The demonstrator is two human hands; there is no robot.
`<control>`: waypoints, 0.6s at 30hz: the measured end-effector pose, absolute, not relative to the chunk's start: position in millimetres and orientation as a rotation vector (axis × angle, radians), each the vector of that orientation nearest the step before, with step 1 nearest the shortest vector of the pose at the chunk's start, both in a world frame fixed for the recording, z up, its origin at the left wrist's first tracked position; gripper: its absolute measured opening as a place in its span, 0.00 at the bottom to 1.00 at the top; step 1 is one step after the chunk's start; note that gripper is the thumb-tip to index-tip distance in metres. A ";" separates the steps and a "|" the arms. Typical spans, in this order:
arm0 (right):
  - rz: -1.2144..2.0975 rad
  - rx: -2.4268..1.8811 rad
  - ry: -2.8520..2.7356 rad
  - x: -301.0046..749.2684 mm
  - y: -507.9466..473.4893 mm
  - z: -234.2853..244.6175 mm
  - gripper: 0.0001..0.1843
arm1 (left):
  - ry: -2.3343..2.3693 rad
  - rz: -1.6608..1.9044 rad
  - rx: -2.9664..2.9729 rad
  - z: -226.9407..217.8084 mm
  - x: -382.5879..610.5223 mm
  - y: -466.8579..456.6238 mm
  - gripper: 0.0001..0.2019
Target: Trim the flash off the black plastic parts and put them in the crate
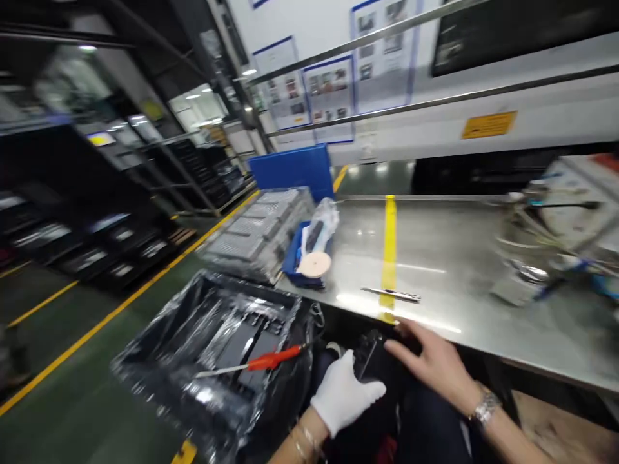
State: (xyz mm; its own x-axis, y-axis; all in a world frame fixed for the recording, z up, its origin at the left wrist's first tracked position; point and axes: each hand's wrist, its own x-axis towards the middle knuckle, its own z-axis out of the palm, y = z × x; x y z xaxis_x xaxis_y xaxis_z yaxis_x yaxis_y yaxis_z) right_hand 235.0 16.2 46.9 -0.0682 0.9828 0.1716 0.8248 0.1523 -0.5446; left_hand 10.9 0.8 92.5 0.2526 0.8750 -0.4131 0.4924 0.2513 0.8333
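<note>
My left hand (pixel 345 394), in a white glove, grips a dark black part (pixel 370 361) over my lap. The part's outline is hard to make out against the dark clothing. Bare and with a watch at the wrist, my right hand (pixel 432 361) is held at the part's right side, thumb and fingers apart. Its fingertips are close to the table edge; whether they touch the part I cannot tell. On the table ahead lies a slim metal pen-like tool (pixel 391 295). A red-handled tool (pixel 273 358) with a long thin metal shaft rests across the bin to my left.
A black bin (pixel 145 351) lined with clear plastic holds dark parts. Beyond it stand stacked grey trays (pixel 256 222) and a blue box (pixel 296 274) with a round beige disc (pixel 314 264). The metal table (pixel 449 248) carries yellow tape (pixel 389 238) and, at right, blurred containers (pixel 522 258).
</note>
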 end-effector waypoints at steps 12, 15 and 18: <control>0.349 -1.851 -2.179 237.4 167.1 -56.5 0.12 | 1.105 0.773 0.875 130.8 -75.2 -13.9 0.32; 0.437 -1.895 -2.068 253.6 152.9 -63.9 0.15 | 1.141 0.732 0.847 133.6 -78.3 -12.0 0.32; 0.570 -1.888 -1.918 270.0 129.6 -61.3 0.22 | 1.132 0.728 0.887 134.9 -77.8 -11.9 0.30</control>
